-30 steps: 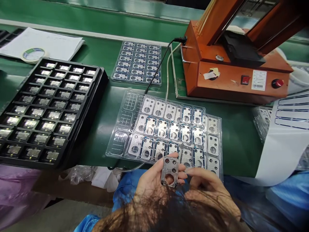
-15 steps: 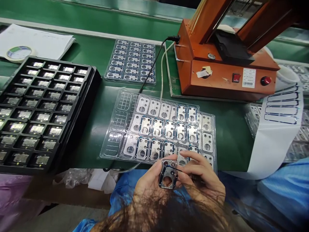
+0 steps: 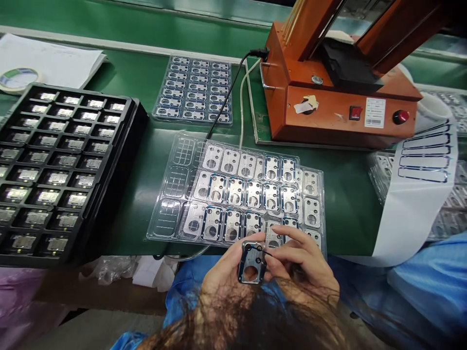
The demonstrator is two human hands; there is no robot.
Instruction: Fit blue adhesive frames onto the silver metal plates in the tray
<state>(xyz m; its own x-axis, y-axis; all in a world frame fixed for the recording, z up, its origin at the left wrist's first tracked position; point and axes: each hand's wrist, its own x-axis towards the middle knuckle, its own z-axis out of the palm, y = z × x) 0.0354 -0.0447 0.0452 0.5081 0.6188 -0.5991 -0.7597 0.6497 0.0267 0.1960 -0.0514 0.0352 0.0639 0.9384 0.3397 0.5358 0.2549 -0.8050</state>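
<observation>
Our left hand [image 3: 224, 272] has its fingers [image 3: 239, 245] closed around a small metal frame [image 3: 251, 262], gripping it by its left edge and holding it upright just above the near edge of the table [image 3: 346, 209]. Our right hand [image 3: 302, 265] pinches a thin dark strip [image 3: 265, 252] between thumb and forefinger, and the strip's end touches the frame's upper right corner. Our own hair covers the wrists and the lower part of both hands.

Just beyond the hands lies a clear plastic tray [image 3: 175, 184] filled with rows of similar metal frames, some edged in blue. Farther off sits a second, smaller clear tray [image 3: 193, 90]. To the left stands a black compartment tray [image 3: 138, 126] holding small shiny parts, with a roll of tape [image 3: 18, 78] on white paper [image 3: 62, 58] behind it. On the far right is an orange machine [image 3: 328, 112], and a white liner strip [image 3: 416, 204] with blue outlines hangs over the table's right side.
</observation>
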